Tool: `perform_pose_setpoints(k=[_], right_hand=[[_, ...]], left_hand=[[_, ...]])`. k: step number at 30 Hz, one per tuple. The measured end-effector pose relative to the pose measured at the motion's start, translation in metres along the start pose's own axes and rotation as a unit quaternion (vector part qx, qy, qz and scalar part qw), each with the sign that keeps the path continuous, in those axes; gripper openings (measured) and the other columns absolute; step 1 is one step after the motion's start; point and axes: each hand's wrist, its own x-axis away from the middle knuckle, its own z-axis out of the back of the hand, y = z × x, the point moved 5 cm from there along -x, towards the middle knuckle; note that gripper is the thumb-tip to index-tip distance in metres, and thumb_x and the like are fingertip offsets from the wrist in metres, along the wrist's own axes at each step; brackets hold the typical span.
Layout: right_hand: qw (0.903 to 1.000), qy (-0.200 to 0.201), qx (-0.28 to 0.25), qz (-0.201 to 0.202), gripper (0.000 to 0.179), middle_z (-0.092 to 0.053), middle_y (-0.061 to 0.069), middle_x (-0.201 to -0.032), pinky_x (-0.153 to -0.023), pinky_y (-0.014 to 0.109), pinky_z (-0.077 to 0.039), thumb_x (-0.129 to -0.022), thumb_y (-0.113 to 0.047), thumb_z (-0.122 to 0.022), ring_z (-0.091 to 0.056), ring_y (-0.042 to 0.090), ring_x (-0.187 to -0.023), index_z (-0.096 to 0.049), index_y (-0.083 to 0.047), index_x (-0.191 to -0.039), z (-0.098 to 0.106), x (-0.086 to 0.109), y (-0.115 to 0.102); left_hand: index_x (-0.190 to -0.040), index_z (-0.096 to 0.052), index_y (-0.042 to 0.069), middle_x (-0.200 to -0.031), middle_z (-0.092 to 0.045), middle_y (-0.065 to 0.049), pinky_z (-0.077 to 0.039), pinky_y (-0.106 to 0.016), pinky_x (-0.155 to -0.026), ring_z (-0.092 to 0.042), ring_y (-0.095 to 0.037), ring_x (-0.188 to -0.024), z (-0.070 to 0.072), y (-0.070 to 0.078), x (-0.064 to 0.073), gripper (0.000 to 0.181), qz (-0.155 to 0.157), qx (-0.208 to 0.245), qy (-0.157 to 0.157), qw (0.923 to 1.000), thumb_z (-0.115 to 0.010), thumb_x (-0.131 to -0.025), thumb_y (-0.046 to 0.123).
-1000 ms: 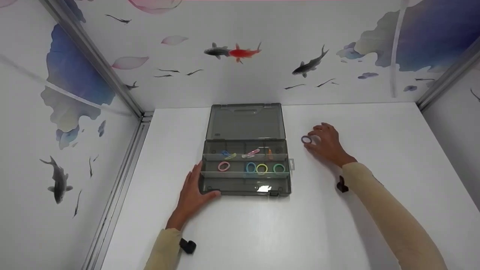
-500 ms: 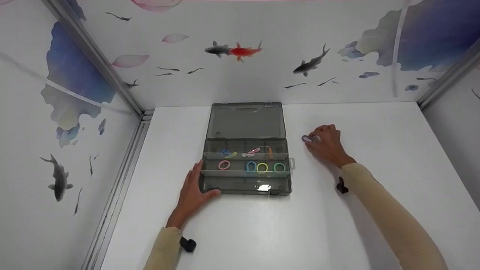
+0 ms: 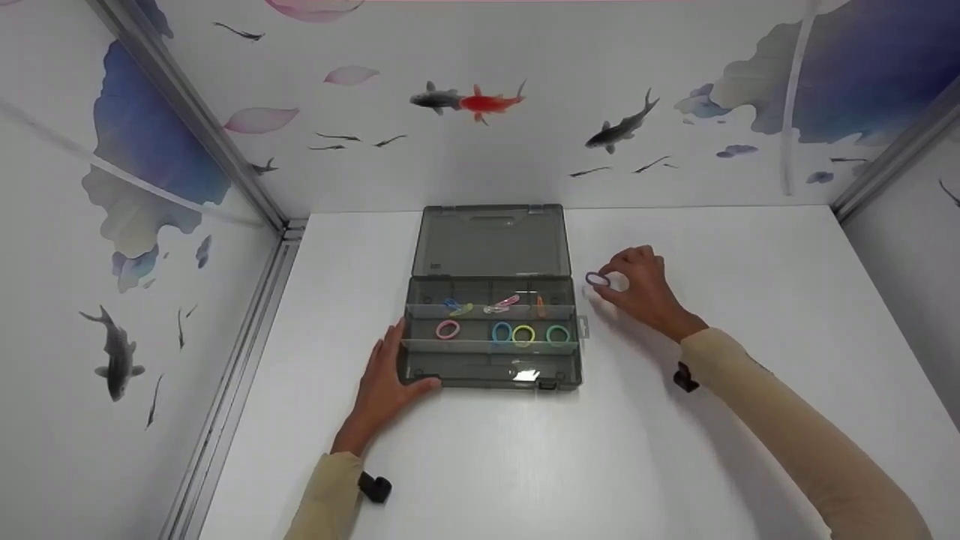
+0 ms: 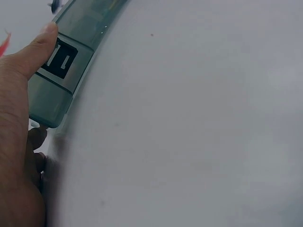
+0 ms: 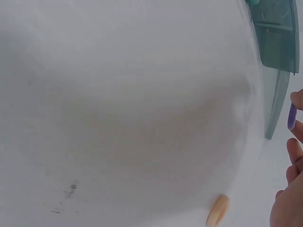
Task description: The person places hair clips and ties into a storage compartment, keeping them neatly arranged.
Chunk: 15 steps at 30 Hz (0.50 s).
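My left hand [image 3: 384, 390] rests on the near left corner of a smoky see-through storage box [image 3: 465, 367], fingers straight along its side. In the left wrist view the thumb [image 4: 40, 47] presses its front wall by the dark latch [image 4: 61, 59]. Right of the box, my right hand [image 3: 645, 289] pinches a purple hair tie [image 5: 292, 117] between thumb and finger. The box's middle row holds ring-shaped hair ties: pink [image 3: 438, 331], blue [image 3: 493, 334], yellow [image 3: 523, 343] and green [image 3: 557, 343]. Small clips lie in its back row, among them a pink clip [image 3: 510, 301] and an orange clip [image 3: 541, 305].
The box lid [image 3: 491, 247] lies folded back towards the rear wall [image 3: 495, 165]. A hang tab [image 3: 584, 327] juts from the box's right side. Near my right wrist, a small peach-coloured oval thing [image 5: 218, 210] shows on the white table [image 3: 510, 465]. A side wall [image 3: 52, 262] stands left.
My right hand has moved left towards the box with the purple hair tie, which has turned in the fingers. The left hand and box have stayed in place.
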Motion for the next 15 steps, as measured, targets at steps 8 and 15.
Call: perform_pose_setpoints(k=[8,15], right_hand=[[0.9998,-0.013,-0.004,0.015,0.02,-0.069,0.018,-0.114,-0.097,0.06,-0.034,-0.091,-0.015,-0.093,-0.05,0.038,-0.112,-0.084,-0.004,-0.105,0.001,0.001,-0.02],[0.9988,-0.02,-0.014,0.042,0.019,-0.068,0.016,-0.114,-0.095,0.057,-0.034,-0.091,-0.014,-0.093,-0.05,0.036,-0.112,-0.084,-0.006,-0.106,-0.001,0.0,-0.041]], left_hand=[[-0.179,-0.013,0.035,-0.184,-0.016,-0.012,-0.02,-0.079,-0.125,-0.013,-0.049,-0.167,0.0,0.001,0.001,0.126,0.003,-0.001,-0.001,1.0,-0.091,-0.084,0.065],[-0.179,-0.014,0.035,-0.185,-0.015,-0.012,-0.021,-0.078,-0.126,-0.012,-0.048,-0.168,0.0,0.002,0.001,0.125,0.005,0.0,-0.003,1.0,-0.09,-0.085,0.064]])
